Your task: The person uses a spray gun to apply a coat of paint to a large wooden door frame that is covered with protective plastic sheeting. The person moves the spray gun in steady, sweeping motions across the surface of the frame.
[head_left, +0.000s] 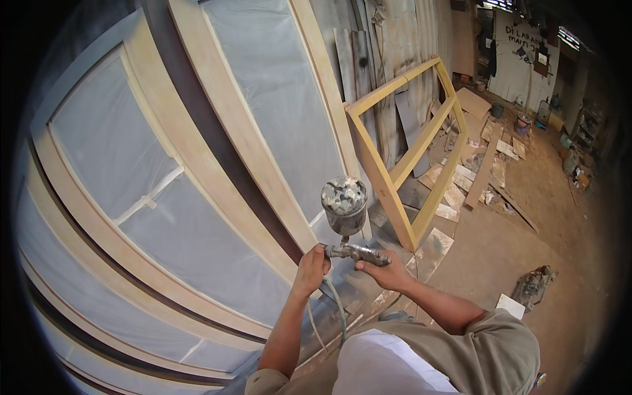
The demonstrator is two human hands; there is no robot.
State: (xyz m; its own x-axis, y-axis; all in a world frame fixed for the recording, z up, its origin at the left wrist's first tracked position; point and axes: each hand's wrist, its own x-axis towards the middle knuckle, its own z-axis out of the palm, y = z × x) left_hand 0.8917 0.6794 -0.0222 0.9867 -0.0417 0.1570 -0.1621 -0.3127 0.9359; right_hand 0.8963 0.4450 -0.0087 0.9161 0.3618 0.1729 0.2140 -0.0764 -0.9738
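A metal spray gun with a paint-spattered cup on top is held in front of me. My left hand is closed on its left end, fingers curled near the fitting. My right hand grips the body at the right. A pale hose hangs below the gun. Several wooden frames with masked, plastic-covered panels lean in a row to the left and behind the gun, their wood pale and hazy.
A yellow wooden frame stands against corrugated metal sheeting. Boards and scraps lie on the dirt floor. Buckets and a cluttered rack are at the back right. A dark spattered object sits at the lower right.
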